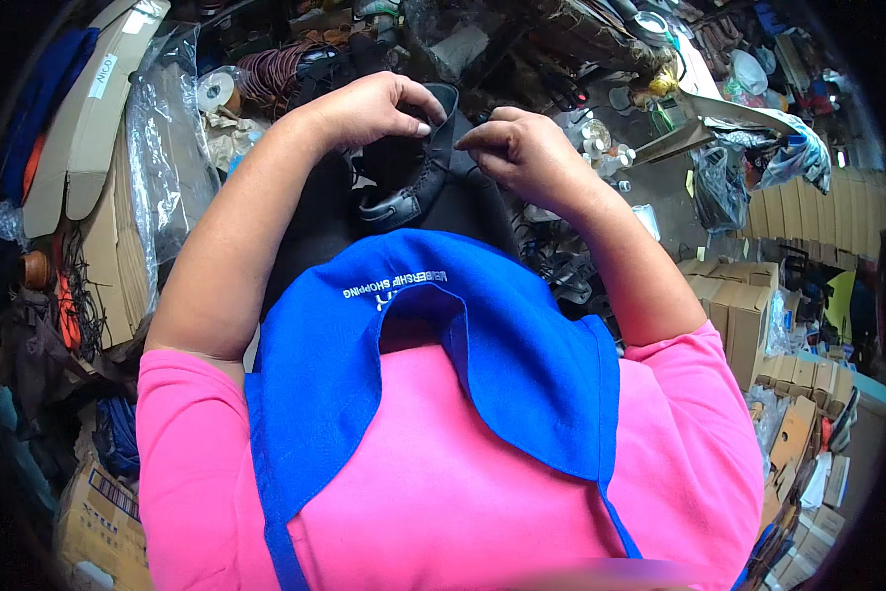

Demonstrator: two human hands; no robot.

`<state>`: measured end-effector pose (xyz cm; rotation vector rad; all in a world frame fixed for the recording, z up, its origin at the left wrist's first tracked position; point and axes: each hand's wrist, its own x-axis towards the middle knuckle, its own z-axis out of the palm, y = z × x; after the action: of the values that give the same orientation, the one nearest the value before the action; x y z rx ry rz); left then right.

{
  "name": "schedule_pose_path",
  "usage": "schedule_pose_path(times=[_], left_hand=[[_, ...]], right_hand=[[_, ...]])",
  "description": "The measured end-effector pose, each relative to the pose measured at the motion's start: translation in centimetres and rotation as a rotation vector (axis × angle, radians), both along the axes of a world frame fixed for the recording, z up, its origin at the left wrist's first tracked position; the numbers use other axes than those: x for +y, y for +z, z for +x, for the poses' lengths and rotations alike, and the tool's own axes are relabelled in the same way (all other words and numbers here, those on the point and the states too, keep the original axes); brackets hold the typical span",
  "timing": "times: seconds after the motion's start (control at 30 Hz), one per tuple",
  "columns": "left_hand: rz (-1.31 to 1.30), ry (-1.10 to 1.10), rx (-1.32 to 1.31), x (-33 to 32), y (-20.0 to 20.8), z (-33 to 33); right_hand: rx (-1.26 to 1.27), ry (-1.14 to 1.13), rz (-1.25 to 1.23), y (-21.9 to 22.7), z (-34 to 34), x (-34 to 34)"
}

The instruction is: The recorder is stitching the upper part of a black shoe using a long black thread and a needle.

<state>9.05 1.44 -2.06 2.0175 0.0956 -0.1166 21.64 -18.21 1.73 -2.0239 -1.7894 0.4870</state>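
Note:
A black shoe (426, 182) with a visible seam along its side rests over my lap, its opening facing up. My left hand (376, 110) is closed on the shoe's far upper edge, thumb on the inner side and fingers over the rim. Just right of the shoe, my right hand (530, 156) has its thumb and fingers pinched together. Whatever sits in that pinch, if anything, is too small to make out. Dark cloth on my lap lies beneath the shoe, and a blue apron (325, 335) covers my chest.
Clear plastic sheeting (172, 148) and tall cardboard pieces (88, 148) stand at left, near a white roll (216, 91) and a coil of brown cord (271, 79). Small bottles (601, 143) cluster beyond my right hand. Cardboard boxes (734, 305) are stacked at right.

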Motion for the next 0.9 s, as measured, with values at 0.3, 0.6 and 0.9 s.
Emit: schedule_pose_path(times=[0.3,0.6,0.9], left_hand=[[-0.053,-0.073,0.057,0.3,0.5,-0.2],[0.070,-0.112,-0.029,0.4,-0.2,0.0],[0.101,-0.081,-0.056,0.2,-1.3,0.4]], right_hand=[[-0.066,-0.005,-0.010,0.3,-0.8,0.5],[0.153,0.050,-0.032,-2.0,2.2,1.0],[0.563,0.080,-0.190,-4.0,4.0,1.5]])
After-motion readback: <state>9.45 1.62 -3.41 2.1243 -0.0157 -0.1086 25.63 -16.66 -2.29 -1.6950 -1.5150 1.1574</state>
